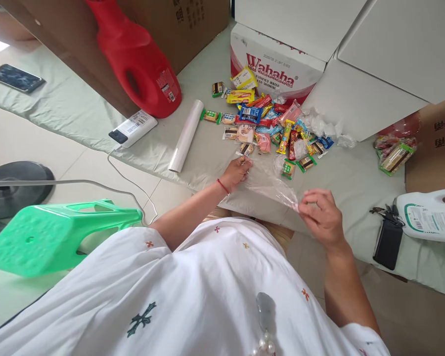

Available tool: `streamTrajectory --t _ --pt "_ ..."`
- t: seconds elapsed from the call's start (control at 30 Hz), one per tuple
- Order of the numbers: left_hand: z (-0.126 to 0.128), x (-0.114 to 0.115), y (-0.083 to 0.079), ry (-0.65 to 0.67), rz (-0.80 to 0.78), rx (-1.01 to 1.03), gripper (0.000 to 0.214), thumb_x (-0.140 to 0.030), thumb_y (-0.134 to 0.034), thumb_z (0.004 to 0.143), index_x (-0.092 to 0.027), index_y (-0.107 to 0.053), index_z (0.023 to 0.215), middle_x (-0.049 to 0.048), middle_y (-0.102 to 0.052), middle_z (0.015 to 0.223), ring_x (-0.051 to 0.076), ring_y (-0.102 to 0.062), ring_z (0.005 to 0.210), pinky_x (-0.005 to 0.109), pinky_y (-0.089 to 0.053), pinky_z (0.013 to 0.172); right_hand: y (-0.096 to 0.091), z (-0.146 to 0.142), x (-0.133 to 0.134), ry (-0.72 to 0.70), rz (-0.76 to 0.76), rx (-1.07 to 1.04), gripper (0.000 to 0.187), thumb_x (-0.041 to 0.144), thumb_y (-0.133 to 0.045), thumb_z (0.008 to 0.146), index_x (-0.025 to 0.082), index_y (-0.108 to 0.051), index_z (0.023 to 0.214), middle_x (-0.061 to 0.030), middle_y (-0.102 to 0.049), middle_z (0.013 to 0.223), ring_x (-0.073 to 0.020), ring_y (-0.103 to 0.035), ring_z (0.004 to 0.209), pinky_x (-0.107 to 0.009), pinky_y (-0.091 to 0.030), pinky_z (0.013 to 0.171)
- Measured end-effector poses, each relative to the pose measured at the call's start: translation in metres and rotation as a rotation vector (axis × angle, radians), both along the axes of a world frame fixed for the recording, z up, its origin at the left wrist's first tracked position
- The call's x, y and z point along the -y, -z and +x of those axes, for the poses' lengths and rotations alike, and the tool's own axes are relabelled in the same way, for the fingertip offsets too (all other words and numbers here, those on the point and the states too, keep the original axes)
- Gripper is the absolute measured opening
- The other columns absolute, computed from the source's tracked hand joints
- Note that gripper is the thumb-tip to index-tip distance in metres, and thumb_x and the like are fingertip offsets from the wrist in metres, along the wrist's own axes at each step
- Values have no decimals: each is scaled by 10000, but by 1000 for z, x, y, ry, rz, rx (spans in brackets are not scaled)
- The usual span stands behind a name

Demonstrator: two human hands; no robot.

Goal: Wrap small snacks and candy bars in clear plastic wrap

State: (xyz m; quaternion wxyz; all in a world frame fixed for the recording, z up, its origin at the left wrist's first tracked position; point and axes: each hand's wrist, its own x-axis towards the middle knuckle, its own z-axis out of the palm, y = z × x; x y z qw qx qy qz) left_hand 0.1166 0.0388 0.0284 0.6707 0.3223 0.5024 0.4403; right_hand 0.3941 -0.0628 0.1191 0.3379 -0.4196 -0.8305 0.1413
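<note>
A thin sheet of clear plastic film is stretched between my two hands, low over the cloth-covered surface. My left hand, with a red string on the wrist, pinches its left end. At the other end, my right hand grips a gathered corner between thumb and fingers. Just beyond the film lies a pile of small wrapped snacks in yellow, red, blue and green wrappers. Crumpled clear plastic sits on the pile's right side. Left of the pile rests a white roll that looks like plastic film.
A Wahaha carton stands behind the snacks. On the left are a red jug, a white device with a cable, a phone and a green stool. Rightward lie a snack pack, a black case and a white bottle.
</note>
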Motion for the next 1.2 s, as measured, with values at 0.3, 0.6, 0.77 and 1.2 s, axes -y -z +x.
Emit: streamTrajectory --t 0.3,0.6,0.77,1.2 --pt "-3 41 23 14 230 -506 430 -481 -563 968 -215 -471 644 -45 -350 528 116 -313 519 264 -237 539 101 23 80 47 -247 240 356 101 -528 937 297 -817 1002 -78 -771 970 -292 -653 1079 -484 -572 888" --pt "5 57 16 29 417 -757 400 -411 -546 1006 -235 -380 688 -37 -358 559 152 -312 535 297 -190 628 27 15 25 291 -191 -62 369 79 -451 907 277 -759 951 -34 -744 957 -214 -692 930 -364 -554 861" --pt "11 53 19 116 474 -879 320 -392 -462 1037 -245 -420 756 -29 -381 588 178 -364 551 289 -195 635 75 -42 -38 85 -290 214 368 105 -471 904 215 -775 1080 -104 -757 1122 -273 -654 1090 -426 -527 997" --pt "0 49 5 20 682 -1149 277 -367 -445 1028 -209 -640 911 125 -670 943 254 -593 894 361 -366 793 124 -37 -97 144 -233 107 306 275 -534 962 193 -789 1110 -135 -717 1242 -291 -572 1173 -491 -462 1081"
